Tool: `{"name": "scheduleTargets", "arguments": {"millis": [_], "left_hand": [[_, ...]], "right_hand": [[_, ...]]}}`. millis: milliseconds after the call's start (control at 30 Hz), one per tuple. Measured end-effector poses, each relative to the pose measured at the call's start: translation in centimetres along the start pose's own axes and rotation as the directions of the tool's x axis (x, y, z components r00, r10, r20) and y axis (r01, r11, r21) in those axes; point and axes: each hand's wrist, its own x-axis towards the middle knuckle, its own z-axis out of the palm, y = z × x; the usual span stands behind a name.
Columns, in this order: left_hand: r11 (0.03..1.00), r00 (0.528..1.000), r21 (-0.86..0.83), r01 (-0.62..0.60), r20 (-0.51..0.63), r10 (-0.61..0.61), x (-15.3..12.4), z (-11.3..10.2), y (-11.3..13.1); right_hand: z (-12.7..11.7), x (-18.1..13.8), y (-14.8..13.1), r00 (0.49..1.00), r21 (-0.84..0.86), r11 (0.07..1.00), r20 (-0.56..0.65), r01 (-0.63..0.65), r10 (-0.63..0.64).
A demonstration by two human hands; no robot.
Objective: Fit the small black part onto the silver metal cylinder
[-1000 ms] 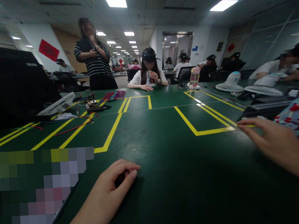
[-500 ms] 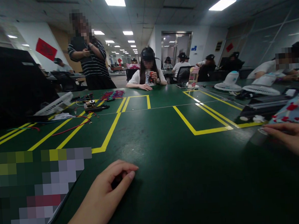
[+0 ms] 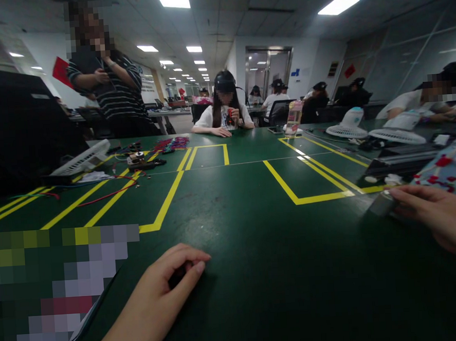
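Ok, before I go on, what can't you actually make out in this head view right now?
Head view only:
1. Dark spot under the left hand: the curled fingers cover it, so I cannot tell object from shadow.
2. Grey piece pinched by the right hand: too small and dim to identify.
3. Near-left table: a pixelated patch hides whatever lies there.
4. Flowered cloth: cut off by the right edge.

Left hand (image 3: 164, 290) loosely curled, palm down; right hand (image 3: 437, 215) in a pinching grip.
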Motion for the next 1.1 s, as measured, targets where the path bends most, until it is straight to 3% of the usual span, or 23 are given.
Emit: {"name": "scheduleTargets", "arguments": {"millis": [167,267,367,433,500,567,633,733,833,967,1100], "left_hand": [[1.000,1.000,0.008,0.006,0.002,-0.006,0.0,0.0,0.2],[1.000,1.000,0.013,-0.001,0.002,0.001,0.1,-0.1,0.2],[1.000,1.000,0.017,-0.017,0.008,0.016,0.2,-0.1,0.2],[0.999,0.999,0.028,-0.032,0.011,0.031,0.3,0.0,0.2],[0.996,0.998,0.062,-0.061,0.008,0.061,0.2,0.4,0.5],[0.987,0.994,0.115,-0.113,0.007,0.113,0.1,1.0,1.4],[0.970,0.981,0.149,-0.193,0.001,0.195,0.1,1.8,2.8],[0.931,0.932,0.081,-0.356,-0.050,0.360,0.4,2.7,5.0],[0.916,0.910,0.004,-0.402,-0.105,0.400,0.9,3.2,6.3],[0.913,0.907,-0.017,-0.408,-0.126,0.403,0.8,3.5,6.4],[0.909,0.902,-0.037,-0.416,-0.147,0.407,0.3,3.5,6.4]], "right_hand": [[-0.5,-1.4,-0.8,0.999,-0.006,1.000,0.044,0.000,0.000],[-0.9,-2.3,-1.2,0.990,-0.298,0.945,0.082,0.137,-0.118],[-0.2,-3.4,-1.3,0.940,-0.554,0.763,0.131,0.332,-0.314],[1.2,-4.9,-1.5,0.889,-0.469,0.756,0.198,0.457,-0.414],[3.3,-7.5,-2.3,0.831,-0.206,0.825,0.335,0.525,-0.445],[6.0,-10.9,-3.7,0.749,0.082,0.921,0.557,0.381,-0.360],[8.8,-14.5,-5.4,0.580,0.232,0.972,0.789,0.025,-0.203],[12.2,-18.4,-7.0,0.260,0.220,0.835,0.961,-0.504,-0.096],[13.7,-20.0,-6.6,0.070,0.130,0.661,0.991,-0.739,-0.118],[13.7,-20.2,-4.7,-0.056,0.032,0.602,0.990,-0.798,-0.127],[13.4,-20.4,-4.2,-0.069,0.045,0.596,0.983,-0.802,-0.167]]}}
